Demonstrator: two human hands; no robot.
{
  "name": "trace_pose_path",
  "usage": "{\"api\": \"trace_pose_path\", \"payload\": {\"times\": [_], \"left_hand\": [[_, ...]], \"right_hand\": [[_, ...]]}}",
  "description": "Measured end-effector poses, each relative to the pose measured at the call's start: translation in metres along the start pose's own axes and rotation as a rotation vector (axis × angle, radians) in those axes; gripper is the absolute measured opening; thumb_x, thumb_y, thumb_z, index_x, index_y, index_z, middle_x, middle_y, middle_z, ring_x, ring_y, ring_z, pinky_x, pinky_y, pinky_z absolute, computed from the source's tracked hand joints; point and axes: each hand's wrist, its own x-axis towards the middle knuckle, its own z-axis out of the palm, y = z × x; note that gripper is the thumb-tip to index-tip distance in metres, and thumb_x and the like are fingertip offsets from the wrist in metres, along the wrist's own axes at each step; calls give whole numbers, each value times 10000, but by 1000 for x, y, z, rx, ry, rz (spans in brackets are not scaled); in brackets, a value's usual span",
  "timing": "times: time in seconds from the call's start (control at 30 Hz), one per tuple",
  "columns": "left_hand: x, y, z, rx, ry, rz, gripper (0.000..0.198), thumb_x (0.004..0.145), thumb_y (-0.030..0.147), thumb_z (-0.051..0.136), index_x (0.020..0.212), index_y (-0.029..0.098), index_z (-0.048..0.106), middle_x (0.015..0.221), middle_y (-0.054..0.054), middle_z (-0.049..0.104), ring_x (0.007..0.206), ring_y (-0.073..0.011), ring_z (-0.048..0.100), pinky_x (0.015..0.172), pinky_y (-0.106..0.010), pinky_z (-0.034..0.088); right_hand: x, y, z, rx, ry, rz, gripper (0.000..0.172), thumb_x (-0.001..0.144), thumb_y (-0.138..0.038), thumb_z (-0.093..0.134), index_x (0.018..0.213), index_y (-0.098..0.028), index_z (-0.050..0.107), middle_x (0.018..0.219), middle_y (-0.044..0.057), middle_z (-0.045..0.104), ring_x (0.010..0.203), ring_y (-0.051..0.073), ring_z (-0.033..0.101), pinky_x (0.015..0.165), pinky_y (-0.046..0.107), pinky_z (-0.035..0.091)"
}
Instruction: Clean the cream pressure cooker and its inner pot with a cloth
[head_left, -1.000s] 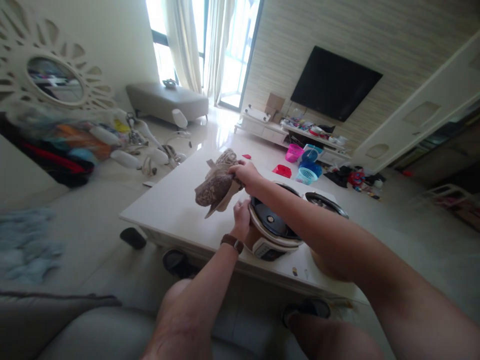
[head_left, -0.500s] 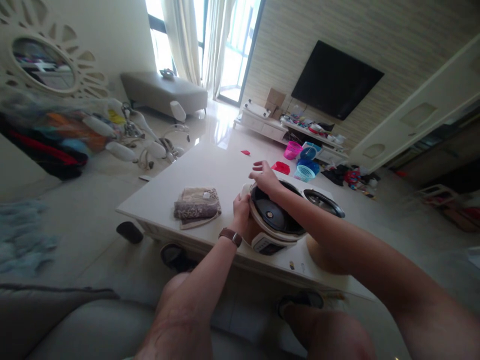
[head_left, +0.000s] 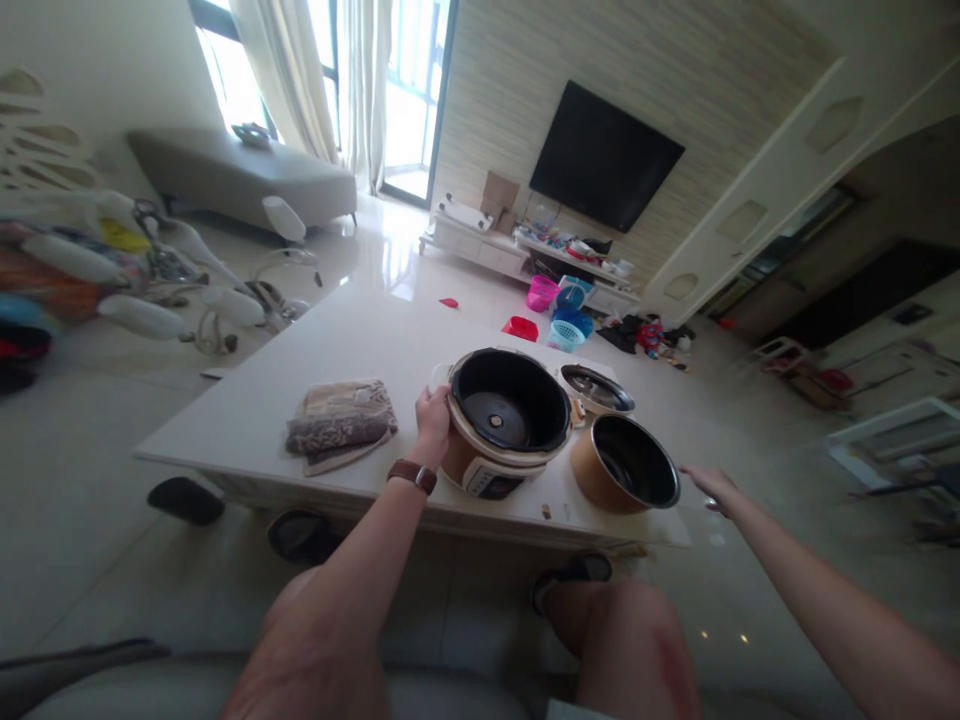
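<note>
My left hand (head_left: 433, 420), with a brown watch on the wrist, grips the left side of an open rice cooker (head_left: 504, 425) standing near the front edge of a white table (head_left: 247, 420). The cooker's well is black and bare. My right hand (head_left: 710, 484) reaches out flat with fingers spread, just right of a copper-coloured inner pot (head_left: 626, 477) and beyond the table's right corner, holding nothing. A folded brown patterned cloth (head_left: 341, 425) lies on the table left of the cooker.
A round lid (head_left: 598, 389) lies behind the inner pot. Plastic baskets (head_left: 559, 310) and a red dish (head_left: 520, 327) sit on the floor beyond the table, before a TV stand. Slippers (head_left: 185, 500) lie under the table's front edge. My knees are below.
My right hand dropped the cloth on the table, touched the cooker's rim, then swung away to the right past the inner pot. My left hand stayed on the cooker. My view turned right.
</note>
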Motion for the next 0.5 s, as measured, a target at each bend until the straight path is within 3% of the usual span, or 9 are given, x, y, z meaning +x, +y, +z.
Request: {"api": "trace_pose_path", "payload": {"times": [0.1, 0.2, 0.27, 0.37, 0.5], "left_hand": [[3, -5, -2, 16, 20, 35, 255, 705, 310, 719, 915, 187, 640, 830, 6, 689, 749, -148, 610, 722, -281, 497], [7, -8, -4, 48, 26, 51, 282, 711, 337, 724, 936, 189, 639, 843, 6, 686, 775, -157, 619, 748, -291, 506], [8, -8, -6, 68, 30, 58, 294, 710, 347, 730, 938, 191, 632, 843, 8, 679, 785, -159, 618, 756, -293, 501], [8, -7, -7, 76, 20, 65, 298, 703, 360, 729, 924, 188, 627, 845, 6, 672, 774, -155, 600, 745, -289, 482], [4, -2, -7, 70, -16, 53, 286, 701, 366, 711, 910, 186, 638, 821, 5, 654, 739, -152, 576, 707, -284, 461]], "right_hand": [[1, 65, 1, 50, -111, 309, 367, 629, -307, 906, 751, -233, 567, 994, 172, 705, 1053, 380, 709, 793, 522, 652], [6, 97, 18, 263, -191, 358, 227, 758, -235, 837, 803, -212, 616, 937, 101, 716, 825, 242, 736, 767, 388, 678], [10, 103, 32, 345, -183, 340, 162, 799, -137, 770, 814, -201, 622, 845, 48, 710, 697, 176, 714, 732, 324, 679], [10, 99, 47, 443, -135, 318, 194, 781, -11, 692, 774, -185, 605, 697, -2, 672, 568, 133, 662, 640, 269, 674], [4, 90, 49, 552, -88, 257, 253, 707, 59, 675, 695, -178, 589, 570, -14, 644, 463, 143, 630, 509, 259, 651]]}}
